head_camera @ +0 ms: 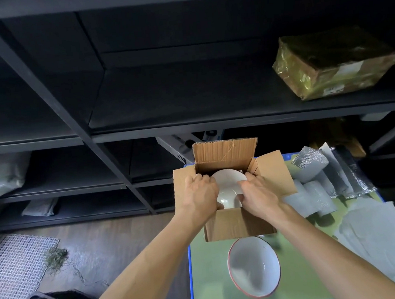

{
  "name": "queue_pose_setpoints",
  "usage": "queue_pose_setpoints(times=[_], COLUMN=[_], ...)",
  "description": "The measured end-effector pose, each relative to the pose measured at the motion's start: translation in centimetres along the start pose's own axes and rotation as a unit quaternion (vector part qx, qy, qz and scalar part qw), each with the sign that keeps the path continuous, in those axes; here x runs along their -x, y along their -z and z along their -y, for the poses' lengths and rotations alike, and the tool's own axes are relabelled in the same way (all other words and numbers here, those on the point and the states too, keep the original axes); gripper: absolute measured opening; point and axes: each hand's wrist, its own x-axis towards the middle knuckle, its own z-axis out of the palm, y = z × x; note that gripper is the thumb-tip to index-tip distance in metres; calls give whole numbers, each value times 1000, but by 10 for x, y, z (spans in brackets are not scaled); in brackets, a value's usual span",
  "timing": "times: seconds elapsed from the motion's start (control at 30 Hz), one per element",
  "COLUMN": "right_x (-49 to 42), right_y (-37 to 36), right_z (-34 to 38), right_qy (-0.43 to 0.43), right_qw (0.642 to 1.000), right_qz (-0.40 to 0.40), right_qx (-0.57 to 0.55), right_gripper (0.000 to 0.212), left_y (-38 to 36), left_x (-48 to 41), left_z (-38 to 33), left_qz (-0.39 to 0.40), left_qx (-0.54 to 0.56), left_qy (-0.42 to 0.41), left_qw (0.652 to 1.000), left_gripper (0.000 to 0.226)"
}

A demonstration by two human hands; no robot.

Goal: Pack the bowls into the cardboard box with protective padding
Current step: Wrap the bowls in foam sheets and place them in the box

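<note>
Fingers (203, 178) of left hand (199, 193) and right hand (258, 195): curled round white bowl (229, 185) inside cardboard box (235, 225). Red-rimmed bowl (253, 267): just nearside; right hand nearer.

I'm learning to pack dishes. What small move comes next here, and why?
Probably settle the white bowl into the cardboard box and let go: the left hand and right hand both grip it inside the box, and a red-rimmed bowl and padding sheets lie outside.
</note>
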Motion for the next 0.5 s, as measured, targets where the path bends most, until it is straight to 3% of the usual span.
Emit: queue_pose_setpoints(times=[0.3, 0.5], right_x=[33, 68], right_y=[10, 16], right_z=[-5, -22], right_qy=[23, 39], right_qw=[997, 991], right_qz=[-44, -99], right_qx=[-67, -86], right_gripper=[41, 38], left_y=[6, 6], left_x=[24, 34], left_z=[4, -4], left_qz=[-77, -107], left_qx=[32, 99], left_qy=[-35, -76], left_qw=[996, 986], left_gripper=[39, 40])
